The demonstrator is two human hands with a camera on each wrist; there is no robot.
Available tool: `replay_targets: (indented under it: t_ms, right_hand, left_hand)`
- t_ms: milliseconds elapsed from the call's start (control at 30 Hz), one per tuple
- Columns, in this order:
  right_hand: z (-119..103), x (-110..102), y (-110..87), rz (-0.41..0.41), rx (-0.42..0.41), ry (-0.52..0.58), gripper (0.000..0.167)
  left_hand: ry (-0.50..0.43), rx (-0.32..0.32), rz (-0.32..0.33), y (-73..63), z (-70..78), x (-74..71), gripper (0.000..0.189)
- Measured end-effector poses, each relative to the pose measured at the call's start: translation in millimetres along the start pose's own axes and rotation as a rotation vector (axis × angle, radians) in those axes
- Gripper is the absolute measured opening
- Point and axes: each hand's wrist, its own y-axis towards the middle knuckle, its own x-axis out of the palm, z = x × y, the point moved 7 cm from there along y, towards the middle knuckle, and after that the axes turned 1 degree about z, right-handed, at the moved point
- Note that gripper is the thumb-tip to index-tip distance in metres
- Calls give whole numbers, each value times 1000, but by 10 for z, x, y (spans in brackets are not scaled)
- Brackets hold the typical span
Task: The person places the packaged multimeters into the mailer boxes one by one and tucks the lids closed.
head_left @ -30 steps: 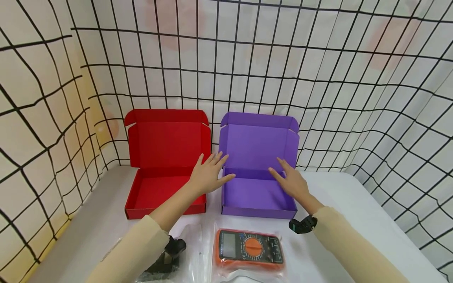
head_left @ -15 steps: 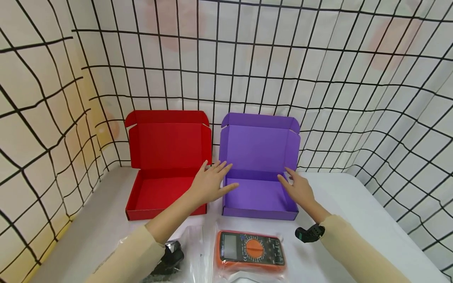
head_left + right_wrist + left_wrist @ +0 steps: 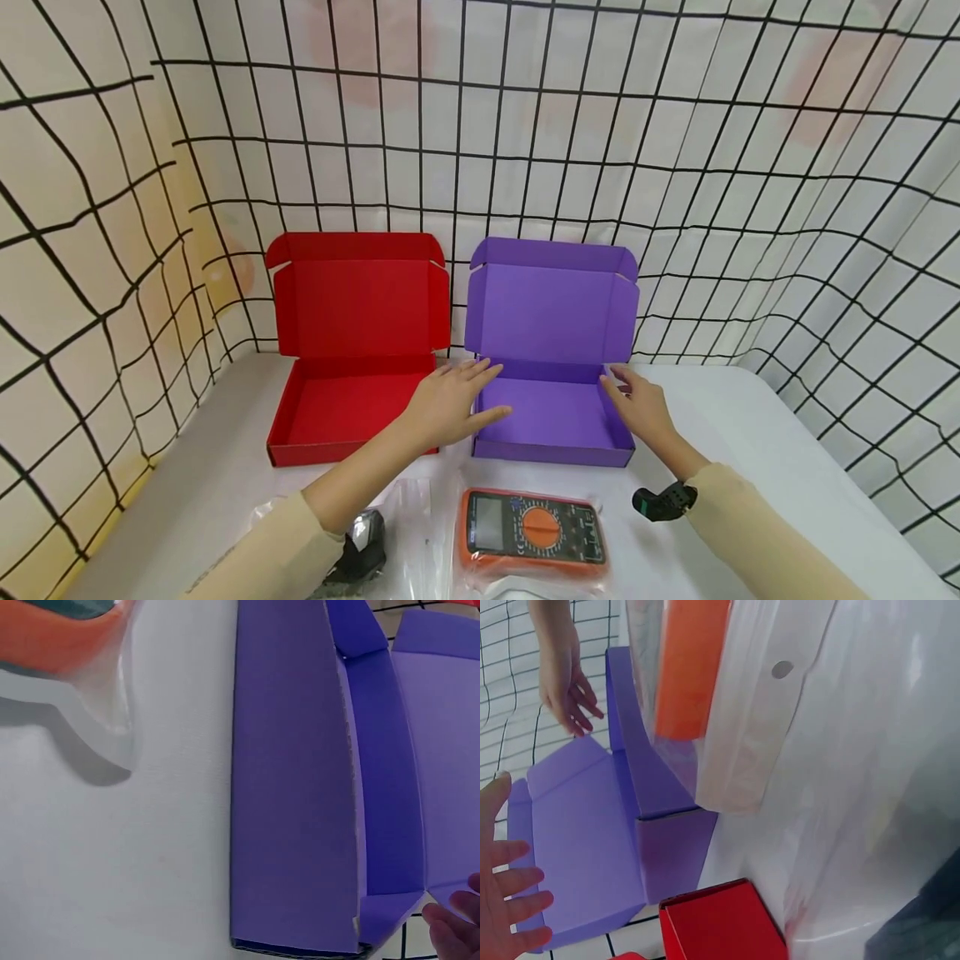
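Note:
A purple cardboard box [image 3: 555, 454] stands with its lid raised and nothing inside. My left hand [image 3: 446, 404] reaches over the gap between it and a red box, straight fingers overlapping the purple box's left wall. In the left wrist view this hand [image 3: 510, 892] has its fingers spread and holds nothing. At the purple box's right wall is my right hand [image 3: 643, 408], fingers loosely bent beside the back corner. The right wrist view shows only its fingertips [image 3: 454, 922], near the lid's hinge end. Both hands hold nothing.
A red box [image 3: 337, 454], lid raised, stands left of the purple one. In front lies an orange and black multimeter [image 3: 536, 529] in a clear bag. A black item [image 3: 360, 546] in clear plastic lies partly under the left sleeve. Grid-patterned cloth [image 3: 547, 125] encloses the table.
Both hands have come down and toward me along the purple box. The right hand has also shifted right, to the box's side wall. The boxes have stayed in place.

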Motion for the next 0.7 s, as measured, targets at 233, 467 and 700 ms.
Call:
replay_targets:
  t_ms: [233, 467, 700]
  right_hand:
    - [37, 3, -39, 33, 13, 12, 45]
    - [49, -7, -88, 45, 17, 25, 42]
    - [134, 39, -139, -3, 91, 20, 44]
  left_hand:
    - [-27, 9, -12, -67, 34, 58, 64]
    - [-4, 32, -13, -121, 70, 108, 63]
    - [2, 45, -20, -172, 123, 166, 63]
